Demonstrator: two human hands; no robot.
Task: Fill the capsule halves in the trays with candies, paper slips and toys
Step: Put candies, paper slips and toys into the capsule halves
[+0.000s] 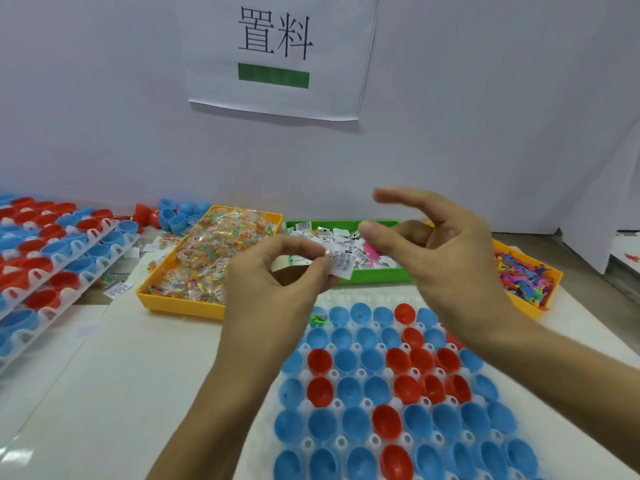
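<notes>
Your left hand [277, 271] pinched a small stack of white paper slips [341, 259] between thumb and fingertips, held above the far edge of the white capsule tray [349, 441]. Your right hand [446, 251] hovered just beside it with fingers loosely spread and the forefinger stretched out; a pink toy [372, 252] showed by its thumb, though you could not tell whether the thumb gripped it or it lay in the bin behind. The tray held open blue and red capsule halves [353, 424] in rows near you on the desk [121, 358]; one far-left half held a small green toy [318, 320]. Beyond the hands sat a yellow bin of candy packets [207, 258] on the left, a green bin of slips [374, 275] in the middle and a yellow bin of coloured toys [526, 278] on the right. Stacked trays of capsule halves [52, 258] lay at the far left, and a paper sign [277, 53] hung on the wall
</notes>
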